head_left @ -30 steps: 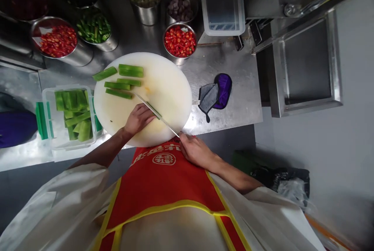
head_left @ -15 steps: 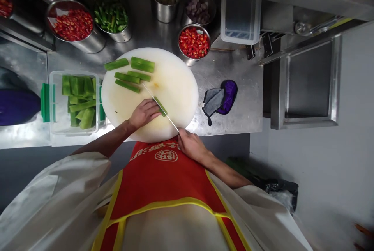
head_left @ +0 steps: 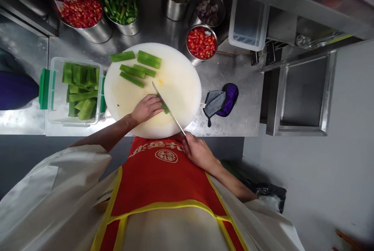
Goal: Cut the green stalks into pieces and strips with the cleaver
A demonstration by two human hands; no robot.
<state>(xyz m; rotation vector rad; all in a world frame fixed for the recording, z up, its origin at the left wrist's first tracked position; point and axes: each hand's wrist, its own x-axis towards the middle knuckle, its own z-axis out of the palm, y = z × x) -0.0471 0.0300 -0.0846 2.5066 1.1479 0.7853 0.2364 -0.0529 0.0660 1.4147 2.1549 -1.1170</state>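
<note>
Green strip (head_left: pixel 165 108) is pinned under left hand (head_left: pixel 147 108) (nearer one, obviously), lengthwise along the knife (head_left: pixel 170 109) right hand (head_left: pixel 200 151) is gripping.

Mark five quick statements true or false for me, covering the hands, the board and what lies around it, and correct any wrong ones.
1. The right hand holds the knife. True.
2. The left hand is inside the clear box. False: its fingers are on a green piece on the cutting board.
3. Five other green pieces lie toward the board's far left. True.
4. The cutting board is square. False: it is rounded.
5. A purple-and-grey item lies on the counter, right of the board. True.
</note>
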